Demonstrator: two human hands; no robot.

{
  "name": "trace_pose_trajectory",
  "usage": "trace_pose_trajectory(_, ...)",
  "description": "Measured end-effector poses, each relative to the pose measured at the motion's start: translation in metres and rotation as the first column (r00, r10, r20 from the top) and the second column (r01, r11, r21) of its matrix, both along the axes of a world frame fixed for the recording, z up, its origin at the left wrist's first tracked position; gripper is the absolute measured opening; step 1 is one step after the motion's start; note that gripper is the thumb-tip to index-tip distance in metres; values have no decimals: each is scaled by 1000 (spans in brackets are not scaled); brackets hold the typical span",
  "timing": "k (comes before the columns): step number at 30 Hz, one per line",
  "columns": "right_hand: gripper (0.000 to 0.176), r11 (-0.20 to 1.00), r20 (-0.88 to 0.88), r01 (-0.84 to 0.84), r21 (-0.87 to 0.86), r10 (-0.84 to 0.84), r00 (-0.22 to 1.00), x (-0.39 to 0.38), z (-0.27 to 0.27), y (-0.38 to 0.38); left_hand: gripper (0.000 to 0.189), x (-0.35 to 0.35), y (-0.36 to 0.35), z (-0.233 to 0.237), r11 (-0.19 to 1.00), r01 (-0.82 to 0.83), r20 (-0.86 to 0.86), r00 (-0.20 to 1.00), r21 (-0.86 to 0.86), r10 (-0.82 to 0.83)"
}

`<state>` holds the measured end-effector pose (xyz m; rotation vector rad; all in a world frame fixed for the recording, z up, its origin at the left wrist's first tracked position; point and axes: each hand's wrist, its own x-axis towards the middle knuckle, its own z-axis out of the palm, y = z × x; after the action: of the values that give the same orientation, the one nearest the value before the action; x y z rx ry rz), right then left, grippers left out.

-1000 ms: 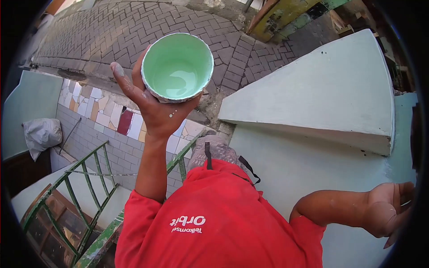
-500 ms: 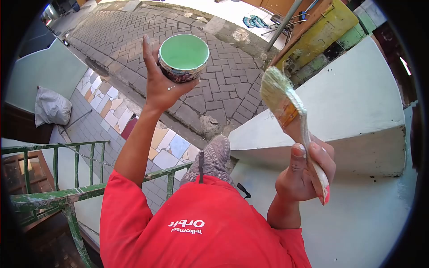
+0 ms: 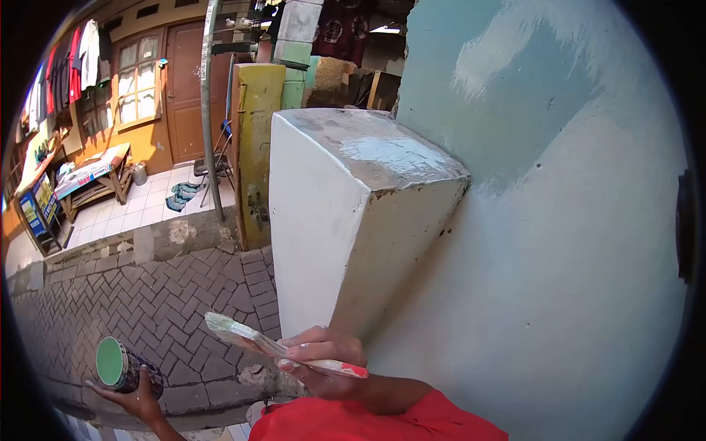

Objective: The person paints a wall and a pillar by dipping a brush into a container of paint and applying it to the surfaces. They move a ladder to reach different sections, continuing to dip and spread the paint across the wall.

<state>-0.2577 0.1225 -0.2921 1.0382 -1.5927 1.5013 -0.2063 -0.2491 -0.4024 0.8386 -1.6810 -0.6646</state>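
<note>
My left hand (image 3: 138, 403), at the lower left, is closed around a small paint can (image 3: 135, 371) from below and the side. The can leans, its pale green inside facing the camera. In my right hand (image 3: 327, 360) is a flat paintbrush (image 3: 246, 336), gripped by its wooden handle with a red tip. Its pale, paint-coated bristles point left, in front of the low wall block (image 3: 312, 213). Fresh-looking light blue paint (image 3: 390, 152) lies on top of that block. Behind it, the tall wall (image 3: 544, 257) shows pale strokes over blue-green.
Brick paving (image 3: 176, 294) runs along the left below. Across it stand a metal pole (image 3: 208, 95), a yellow wall end (image 3: 261, 140), a wooden bench (image 3: 99, 176) and a brown door (image 3: 187, 88). Clothes (image 3: 73, 66) hang at the upper left.
The view has swung up and right toward the wall. The paintbrush has tipped from upright to pointing left. The paint can now sits low at the left; both hands keep their holds.
</note>
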Motion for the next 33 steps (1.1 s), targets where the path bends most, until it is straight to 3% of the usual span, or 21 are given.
trace_pose_trajectory(4,25,980,-87,199,-19,-200,976,-7,15,-39,130,-28,-56,-6,980,179,-107,976,-90,-188)
trace_pose_trajectory(6,25,966,-192,258,21,-249,949,-8,46,-51,130,-35,-67,14,862,461,-328,864,213,-382)
trace_pose_trajectory(8,24,958,-271,287,2,-276,922,-4,83,-52,140,-43,-84,20,816,559,-364,798,147,-481)
trace_pose_trajectory(10,25,882,-478,454,-122,-453,752,2,120,-43,151,-62,-111,17,760,644,-380,727,87,-572)
trace_pose_trajectory(12,26,648,-649,738,-189,-647,401,25,164,-16,154,-75,-124,3,746,666,-202,729,-14,-654)
trace_pose_trajectory(13,25,513,-706,795,-322,-690,159,29,193,-7,156,-86,-118,12,691,706,-324,698,159,-639)
trace_pose_trajectory(14,24,301,-652,863,-405,-757,-42,40,218,5,156,-91,-115,24,668,726,-307,681,162,-665)
trace_pose_trajectory(16,21,219,-619,878,-425,-779,-105,46,273,26,156,-118,-106,41,451,833,-402,550,320,-732)
trace_pose_trajectory(17,18,64,-582,898,-435,-781,-226,47,297,38,134,-140,-105,34,625,764,-291,641,157,-710)
trace_pose_trajectory(18,17,-105,-564,895,-433,-743,-361,45,317,45,134,-159,-102,30,615,774,-294,629,150,-720)
trace_pose_trajectory(20,15,-280,-586,862,-422,-641,-495,33,351,66,140,-194,-94,24,627,779,-159,622,24,-767)
trace_pose_trajectory(22,17,-443,-606,793,-419,-514,-607,12,379,99,144,-217,-80,29,605,796,-175,597,11,-783)
trace_pose_trajectory(24,21,-591,-604,760,-271,-510,-612,-17,387,126,147,-230,-65,29,475,878,-146,477,52,-866)
trace_pose_trajectory(25,22,-683,-586,720,-123,-535,-608,-33,378,125,148,-233,-50,30,395,913,-251,408,102,-878)
trace_pose_trajectory(26,21,-665,-695,723,-191,-429,-578,-51,364,141,148,-237,-40,28,381,920,-257,391,92,-884)
trace_pose_trajectory(27,24,-678,-713,728,-100,-461,-528,-64,348,138,148,-241,-31,24,361,931,-212,366,59,-906)
trace_pose_trajectory(28,24,-688,-713,717,-114,-446,-541,-74,335,123,149,-247,-20,19,342,939,-170,341,29,-924)
trace_pose_trajectory(30,22,-573,-608,770,282,-727,-318,-82,307,94,151,-260,-2,3,252,967,-119,254,32,-960)
trace_pose_trajectory(31,22,-585,-595,759,286,-729,-337,-79,299,92,153,-263,8,-1,120,991,-124,127,60,-984)
trace_pose_trajectory(32,20,-488,-533,802,345,-805,-260,-74,298,89,154,-271,15,-1,-14,996,-135,-3,83,-991)
trace_pose_trajectory(33,20,-386,-476,839,384,-861,-179,-69,307,87,156,-285,20,-6,-55,998,15,-54,-18,-998)
